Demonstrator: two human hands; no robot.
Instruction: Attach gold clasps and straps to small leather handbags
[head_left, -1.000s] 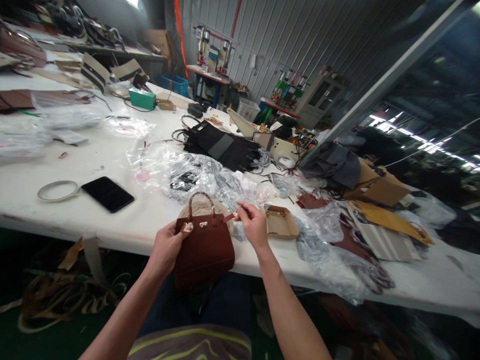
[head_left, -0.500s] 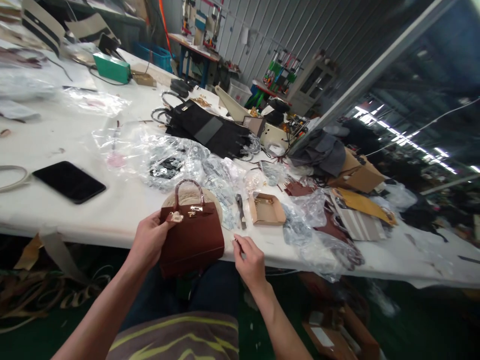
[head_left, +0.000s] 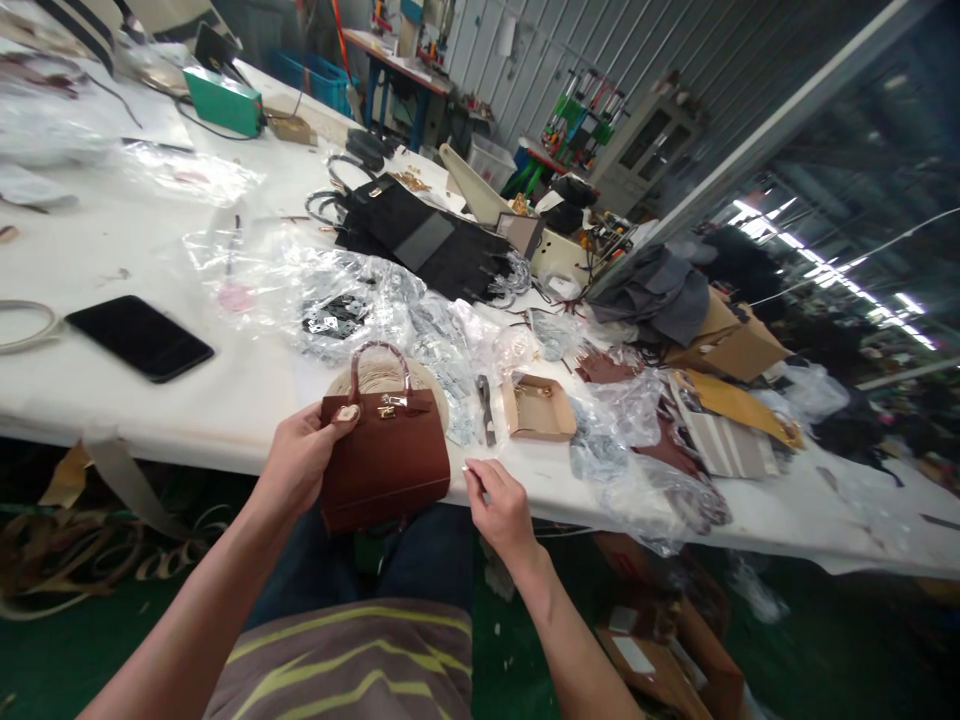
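Observation:
A small brown handbag (head_left: 390, 455) with one upright handle and gold-coloured hardware is held at the table's front edge, above my lap. My left hand (head_left: 304, 455) grips its upper left corner, thumb on the front near a small metal piece. Right of the bag, apart from it, my right hand (head_left: 499, 505) is closed in a pinch; a tiny pale thing seems to show at the fingertips, too small to name. Behind the bag lies a round cream-coloured coil (head_left: 431, 385), partly hidden by it. A shallow cardboard box (head_left: 538, 408) with small gold parts sits beyond my right hand.
On the white table (head_left: 247, 420) lie a black phone (head_left: 140, 338), a dark narrow tool (head_left: 486, 410), and clear plastic bags with metal pieces (head_left: 334, 315). Black bags (head_left: 427, 240) are stacked farther back. Brown leather pieces (head_left: 667, 445) and plastic wrap lie to the right.
The camera view has shifted a little, so the table's contents sit slightly differently in the picture. The bag tilts slightly differently. Both hands keep nearly the same places and grips.

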